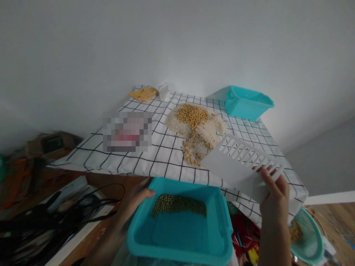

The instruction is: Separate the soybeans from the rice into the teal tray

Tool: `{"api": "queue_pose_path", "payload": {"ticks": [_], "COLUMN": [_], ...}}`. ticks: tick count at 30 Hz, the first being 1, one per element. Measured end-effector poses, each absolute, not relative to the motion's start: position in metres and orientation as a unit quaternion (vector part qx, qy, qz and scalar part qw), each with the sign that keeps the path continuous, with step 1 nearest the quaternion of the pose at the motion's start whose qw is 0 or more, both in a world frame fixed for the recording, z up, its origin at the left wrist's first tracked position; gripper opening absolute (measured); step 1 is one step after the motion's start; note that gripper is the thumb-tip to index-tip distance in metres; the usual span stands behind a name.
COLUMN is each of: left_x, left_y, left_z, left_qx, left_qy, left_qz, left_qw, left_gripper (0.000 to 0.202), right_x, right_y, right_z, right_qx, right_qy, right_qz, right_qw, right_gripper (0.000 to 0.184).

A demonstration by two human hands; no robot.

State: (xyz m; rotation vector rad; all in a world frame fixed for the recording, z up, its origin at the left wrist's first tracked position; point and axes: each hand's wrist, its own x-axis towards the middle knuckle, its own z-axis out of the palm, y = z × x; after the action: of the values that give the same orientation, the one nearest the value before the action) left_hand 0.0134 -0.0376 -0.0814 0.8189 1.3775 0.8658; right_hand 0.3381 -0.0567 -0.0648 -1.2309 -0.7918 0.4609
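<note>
My left hand [133,201] grips the left rim of a teal plastic tub [180,236] held just below the table's near edge. A band of green beans [179,205] lies along the tub's far side. My right hand [274,197] holds a white slotted plastic board [241,166] by its right end, tilted, with its far edge resting on the table beside a pile of yellow soybeans [192,114] mixed with white rice [212,129]. Loose soybeans trail from the pile toward the board.
The table wears a white cloth with a black grid [155,155]. A second teal tub [246,103] stands at the back right, yellow paper [142,93] at the back left. A teal sieve [307,236] sits low right; dark cables [69,210] lie low left.
</note>
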Motion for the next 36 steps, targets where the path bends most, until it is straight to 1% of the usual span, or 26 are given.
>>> {"api": "queue_pose_path", "payload": {"ticks": [4, 10, 17, 27, 36], "left_x": [0.013, 0.002, 0.002, 0.001, 0.001], "left_y": [-0.040, -0.025, -0.024, -0.026, -0.027], "left_z": [-0.085, -0.107, -0.109, -0.103, -0.109], "left_qx": [0.353, 0.388, 0.374, 0.389, 0.380], "left_qy": [0.589, 0.557, 0.551, 0.575, 0.567], "left_qz": [0.383, 0.376, 0.368, 0.369, 0.375], "left_qw": [0.618, 0.631, 0.649, 0.618, 0.627], "left_gripper": [0.036, 0.026, 0.035, 0.036, 0.035], "right_x": [0.339, 0.337, 0.336, 0.340, 0.341], "right_y": [-0.056, -0.056, -0.058, -0.064, -0.066], "right_z": [-0.066, -0.066, -0.066, -0.065, -0.068], "right_qx": [-0.552, -0.551, -0.547, -0.559, -0.561], "right_qy": [-0.364, -0.373, -0.367, -0.343, -0.352], "right_qz": [0.213, 0.205, 0.215, 0.237, 0.260], "right_qw": [0.719, 0.718, 0.721, 0.717, 0.703], "right_gripper": [0.021, 0.020, 0.018, 0.018, 0.018]}}
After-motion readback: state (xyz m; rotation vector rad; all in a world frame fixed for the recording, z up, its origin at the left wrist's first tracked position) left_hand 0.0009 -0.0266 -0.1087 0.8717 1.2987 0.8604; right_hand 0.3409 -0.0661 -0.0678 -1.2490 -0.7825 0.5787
